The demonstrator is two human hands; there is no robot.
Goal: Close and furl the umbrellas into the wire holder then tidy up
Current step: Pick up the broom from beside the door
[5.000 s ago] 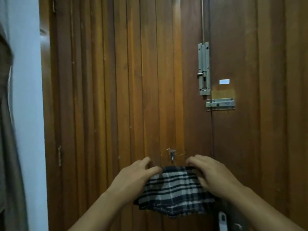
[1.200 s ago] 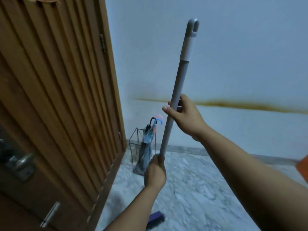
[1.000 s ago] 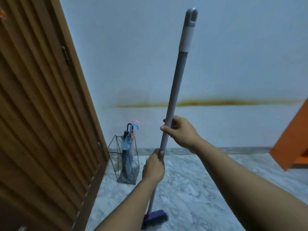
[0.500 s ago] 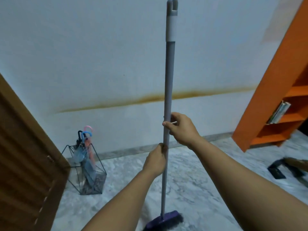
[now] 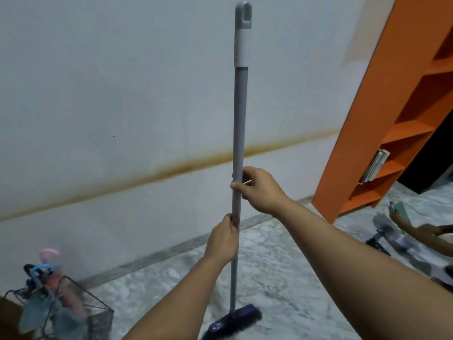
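Note:
A grey broom handle (image 5: pixel 239 119) stands upright in the middle of the view, its purple brush head (image 5: pixel 231 323) on the marble floor. My right hand (image 5: pixel 258 188) grips the handle at mid height. My left hand (image 5: pixel 224 240) grips it just below. The black wire holder (image 5: pixel 98 317) stands at the lower left against the wall. Furled umbrellas (image 5: pixel 49 273) with blue, pink and black hooked handles stand inside it.
An orange shelf unit (image 5: pixel 402 101) stands at the right with a book (image 5: pixel 373 165) leaning on a shelf. Dark objects (image 5: pixel 389 235) lie on the floor beside it. A white wall with a brown stain line runs behind.
The view has swung right from the wooden door to the wall and orange shelf. The wire holder has slid to the lower left of the view. Both hands keep holding the broom.

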